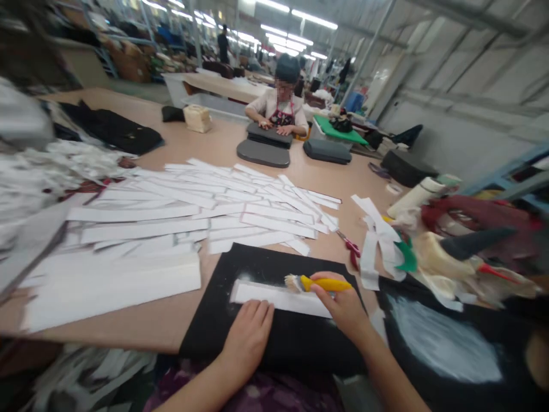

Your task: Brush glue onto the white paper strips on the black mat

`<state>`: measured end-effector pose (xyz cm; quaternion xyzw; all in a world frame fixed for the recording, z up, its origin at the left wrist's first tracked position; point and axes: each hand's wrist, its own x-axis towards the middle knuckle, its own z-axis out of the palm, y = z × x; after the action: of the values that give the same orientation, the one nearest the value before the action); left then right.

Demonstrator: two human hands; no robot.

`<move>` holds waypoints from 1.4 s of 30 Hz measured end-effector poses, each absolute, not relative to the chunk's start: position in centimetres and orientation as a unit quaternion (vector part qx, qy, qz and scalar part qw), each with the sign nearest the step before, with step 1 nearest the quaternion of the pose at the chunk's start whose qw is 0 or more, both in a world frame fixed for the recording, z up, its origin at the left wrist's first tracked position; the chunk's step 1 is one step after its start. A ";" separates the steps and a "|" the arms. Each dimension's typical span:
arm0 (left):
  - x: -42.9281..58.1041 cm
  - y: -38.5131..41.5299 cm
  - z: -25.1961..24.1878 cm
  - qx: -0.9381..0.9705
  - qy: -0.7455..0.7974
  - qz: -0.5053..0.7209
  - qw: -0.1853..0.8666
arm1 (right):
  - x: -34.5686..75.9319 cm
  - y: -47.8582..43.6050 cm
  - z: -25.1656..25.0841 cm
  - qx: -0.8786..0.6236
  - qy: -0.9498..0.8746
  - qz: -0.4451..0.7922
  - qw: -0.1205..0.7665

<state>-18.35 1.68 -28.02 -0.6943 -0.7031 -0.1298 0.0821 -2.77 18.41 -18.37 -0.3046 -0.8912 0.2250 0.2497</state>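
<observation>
A white strip (253, 293) lies flat on a black sheet (214, 320) at the table's near edge. My left hand (251, 329) rests with fingers stretched out flat, its fingertips on the strip's lower edge. In my right hand (343, 306) is a paintbrush (326, 284) with a yellow handle, gripped between thumb and fingers. Its pale bristles point left, over or on the strip's upper edge; contact is hard to tell. Beyond the black sheet spreads a loose pile of similar white strips (171, 213).
Red-handled scissors (352, 249) lie right of the pile. Cut white pieces (377, 234) and a black sheet with a whitish smear (446, 337) are at right. White material (120, 286) covers the left. Across the table, a person (281, 106) handles dark grey pieces (270, 136).
</observation>
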 end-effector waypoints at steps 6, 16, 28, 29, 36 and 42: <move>-17.5 2.3 -28.5 -0.696 -0.712 -0.097 0.018 | -15.0 16.3 -17.9 -0.038 -0.945 0.305 0.116; -17.7 2.1 -28.8 -0.701 -0.702 -0.125 0.006 | -18.9 15.9 -17.8 0.018 -0.986 0.157 0.046; -17.9 1.9 -27.8 -0.705 -0.703 -0.099 0.003 | -4.4 21.9 -20.0 -0.353 -0.924 0.143 0.043; -17.9 1.8 -27.7 -0.706 -0.701 -0.100 0.011 | -1.7 22.9 -20.0 -0.396 -0.911 0.109 0.040; -17.6 4.4 -26.0 -0.690 -0.712 -0.124 0.036 | 7.9 21.2 -18.3 -0.503 -0.840 0.000 0.204; -12.1 11.5 -23.9 -0.767 -0.626 -0.124 -0.065 | 7.7 18.8 -18.8 -0.525 -0.789 0.075 0.310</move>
<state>-12.07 11.48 -23.89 -0.7675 -0.6256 -0.1239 -0.0654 7.69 18.79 -18.80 -0.5246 -0.7892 0.0747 0.3103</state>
